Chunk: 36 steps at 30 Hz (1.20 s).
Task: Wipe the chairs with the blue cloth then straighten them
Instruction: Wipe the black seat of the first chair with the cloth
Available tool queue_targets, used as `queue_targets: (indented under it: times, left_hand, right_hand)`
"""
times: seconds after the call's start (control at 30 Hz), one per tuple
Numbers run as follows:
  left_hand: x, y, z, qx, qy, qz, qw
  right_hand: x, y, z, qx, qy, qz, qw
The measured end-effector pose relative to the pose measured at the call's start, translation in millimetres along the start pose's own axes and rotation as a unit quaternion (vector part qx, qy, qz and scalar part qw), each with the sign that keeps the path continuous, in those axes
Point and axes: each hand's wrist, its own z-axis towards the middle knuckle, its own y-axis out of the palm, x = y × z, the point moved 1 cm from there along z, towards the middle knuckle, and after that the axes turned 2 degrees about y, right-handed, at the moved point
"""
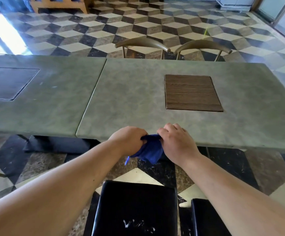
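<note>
Nearest to me is the black chair seat point(135, 208), glossy and marked with white smears near its front edge, with a second black seat point(204, 217) just beside it on the right. That smeared seat is where I judge the wiping should begin, so the step in hand is getting the cloth ready. To do it well I would fold the cloth into a flat pad with a clean face outward, then press it down on the smears and draw it across in overlapping strokes, leaving the straightening for afterwards.

Above the seats, both my hands are out in front. The blue cloth point(151, 149) is bunched between them, hanging down below the knuckles and in front of the near edge of the bench point(138, 99). My left hand point(129, 140) is clenched on the cloth's left part, fingers point(142, 133) curled into the fabric. My right hand point(175, 142) grips the top right corner, fingers pinching it.

Beyond the bench, two curved wooden chair backs point(143, 43) stand side by side, almost touching, on the far side
</note>
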Motion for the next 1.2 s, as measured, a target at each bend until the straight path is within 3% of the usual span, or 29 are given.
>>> queue_targets:
  times: [0.1,0.33,0.5,0.77,1.2]
  left_hand:
    - [-12,-6,-20,0.032,-0.021,-0.013,0.999]
    - [-31,-3,-57,0.024,-0.031,-0.055,0.998]
    - [-52,13,-79,0.025,-0.039,-0.082,0.996]
    - [-90,74,-94,0.016,-0.024,0.078,0.997]
    - [-152,221,-67,0.064,-0.05,0.104,0.991]
  right_hand:
    - [-26,3,-2,-0.016,0.021,0.037,0.999]
    - [-75,26,-10,-0.154,0.072,0.146,0.975]
    - [-88,43,-17,-0.139,0.122,0.156,0.97]
    - [-87,87,-30,-0.135,0.096,0.088,0.982]
    - [-76,234,-56,-0.155,0.098,0.048,0.982]
